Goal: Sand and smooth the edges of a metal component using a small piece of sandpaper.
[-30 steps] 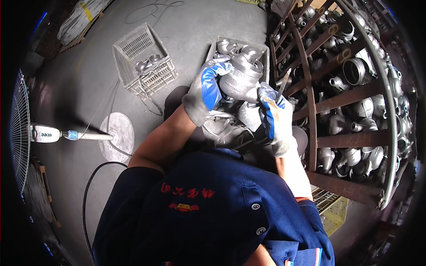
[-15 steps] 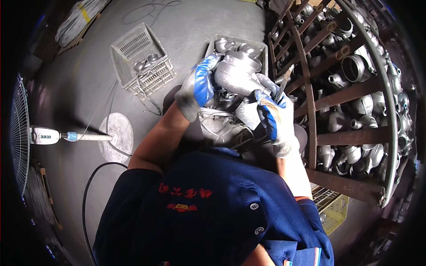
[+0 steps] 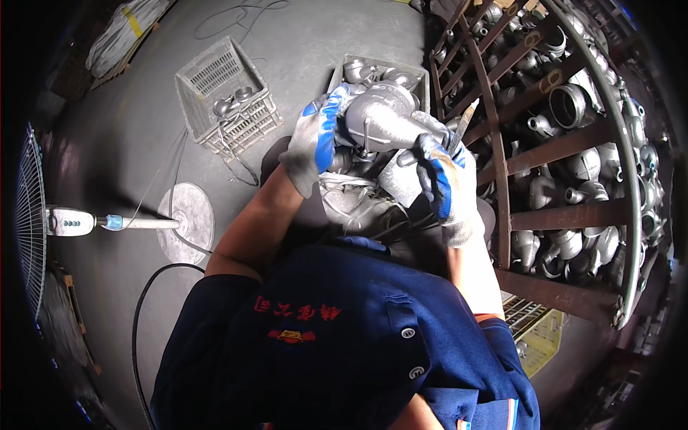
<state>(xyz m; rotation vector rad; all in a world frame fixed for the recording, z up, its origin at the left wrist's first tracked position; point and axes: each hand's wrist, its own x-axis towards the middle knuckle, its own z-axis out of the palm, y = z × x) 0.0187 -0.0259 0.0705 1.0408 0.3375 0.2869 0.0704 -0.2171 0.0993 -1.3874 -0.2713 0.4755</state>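
Cupping the left side of the casting (image 3: 378,120), the left hand (image 3: 314,140) is half curled, palm against the metal. The right hand (image 3: 448,175) is bent round its narrow end and also grips a tool (image 3: 466,123), which juts up beyond the bin's right edge. The casting is held above the near part of the bin (image 3: 426,87); more parts (image 3: 358,71) lie along the bin's far edge. Casting and hands hide the bin's near edge. The tool's lower end is lost in the glove, and some of the fingertips are hard to make out.
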